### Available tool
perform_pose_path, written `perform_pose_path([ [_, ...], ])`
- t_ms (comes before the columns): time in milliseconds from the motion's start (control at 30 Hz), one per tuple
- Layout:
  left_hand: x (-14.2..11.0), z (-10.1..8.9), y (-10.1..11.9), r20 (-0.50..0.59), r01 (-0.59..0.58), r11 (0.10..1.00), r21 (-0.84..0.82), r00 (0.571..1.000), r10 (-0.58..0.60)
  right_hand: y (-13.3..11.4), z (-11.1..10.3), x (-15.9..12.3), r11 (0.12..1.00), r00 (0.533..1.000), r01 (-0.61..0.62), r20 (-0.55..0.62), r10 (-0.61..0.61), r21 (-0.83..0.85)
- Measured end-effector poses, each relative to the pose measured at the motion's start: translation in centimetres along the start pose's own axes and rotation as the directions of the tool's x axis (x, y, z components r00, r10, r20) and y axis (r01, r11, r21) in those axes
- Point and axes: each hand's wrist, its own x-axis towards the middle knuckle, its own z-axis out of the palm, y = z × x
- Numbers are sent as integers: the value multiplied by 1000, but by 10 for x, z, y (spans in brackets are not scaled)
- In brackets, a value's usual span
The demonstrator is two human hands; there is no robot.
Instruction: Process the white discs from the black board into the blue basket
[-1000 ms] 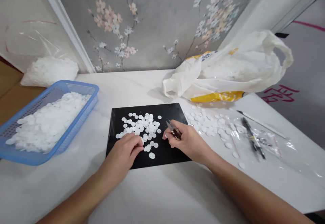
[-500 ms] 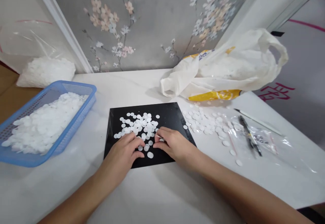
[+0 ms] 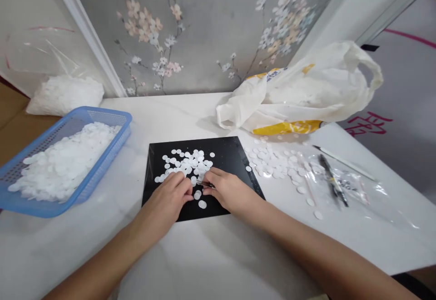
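A black board [image 3: 231, 148] lies on the white table with many small white discs [image 3: 189, 163] scattered and overlapping on it. My left hand [image 3: 172, 195] rests at the near left of the discs, its thumb and index finger closed together; whatever is between them is hidden. My right hand [image 3: 230, 191] is closed on thin metal tweezers [image 3: 206, 184], whose tips point left among the discs, close to my left fingers. Two loose discs [image 3: 202, 204] lie on the board just in front of the hands.
At left stands a blue basket [image 3: 117, 115] heaped with white discs, and a clear bag [image 3: 64, 93] of white pieces behind it. On the right lie a white plastic bag [image 3: 299, 95], more discs [image 3: 272, 159], a black pen [image 3: 334, 179], a white stick [image 3: 347, 163] and clear plastic bags [image 3: 381, 204].
My right hand and the tweezers have shifted left, toward my left hand. The left thumb and index finger have come together from being apart. The view has moved slightly.
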Motion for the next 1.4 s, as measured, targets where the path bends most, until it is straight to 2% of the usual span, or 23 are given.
perform_pose_path([
  [67, -1, -3, 2, -37, 73, 991, -114, 996, -77, 0, -4, -2, 1000, 1000, 5, -22, -4, 23],
  [167, -3, -7, 5, -50, 177, 951, -252, 979, -196, -1, -12, -7, 988, 997, -55, -40, 62, 141],
  [233, -3, -6, 7, -29, 158, 962, -224, 985, -169, -2, -14, -11, 964, 994, -109, 23, 107, 244],
  [300, -3, -3, 8, -6, 92, 987, -130, 996, -93, -5, -12, -13, 945, 991, -131, 76, 114, 299],
  [367, -2, 1, 8, 7, 32, 999, -39, 999, -32, -8, -6, -14, 951, 993, -113, 68, 98, 287],
  [467, 0, 5, 4, 1, 18, 1000, 15, 1000, -18, -12, 4, -12, 976, 998, -64, 14, 62, 207],
  [600, 3, 7, 1, 11, 45, 999, -27, 999, -45, -14, 8, -9, 975, 998, -60, 31, 55, 213],
  [767, 2, 5, 5, -8, 96, 990, -99, 995, -97, -10, -4, -12, 913, 986, -166, 40, 163, 372],
  [833, 2, 1, 5, -14, 153, 970, -188, 987, -159, -6, -12, -14, 859, 979, -197, 54, 195, 473],
  [900, 2, -5, 3, -14, 233, 907, -351, 967, -254, -3, -19, -15, 784, 967, -252, 133, 215, 567],
  [967, 3, -12, -1, -2, 281, 799, -531, 943, -333, -1, -23, -14, 707, 950, -312, 226, 216, 635],
  [1067, 5, -19, -8, 62, 335, 616, -713, 905, -421, -1, -22, -12, 664, 937, -348, 262, 230, 662],
  [1133, 6, -21, -10, 122, 374, 497, -783, 876, -467, -3, -17, -9, 706, 933, -361, 239, 270, 609],
  [1200, 7, -21, -8, 166, 390, 419, -820, 862, -478, -6, -10, -7, 804, 944, -330, 182, 275, 495],
  [1300, 8, -21, -3, 189, 383, 378, -843, 868, -459, -9, 0, -6, 931, 981, -187, 99, 164, 314],
  [1400, 6, -26, 0, 185, 368, 368, -854, 876, -446, -10, 4, -7, 968, 991, -105, 103, 84, 228],
])
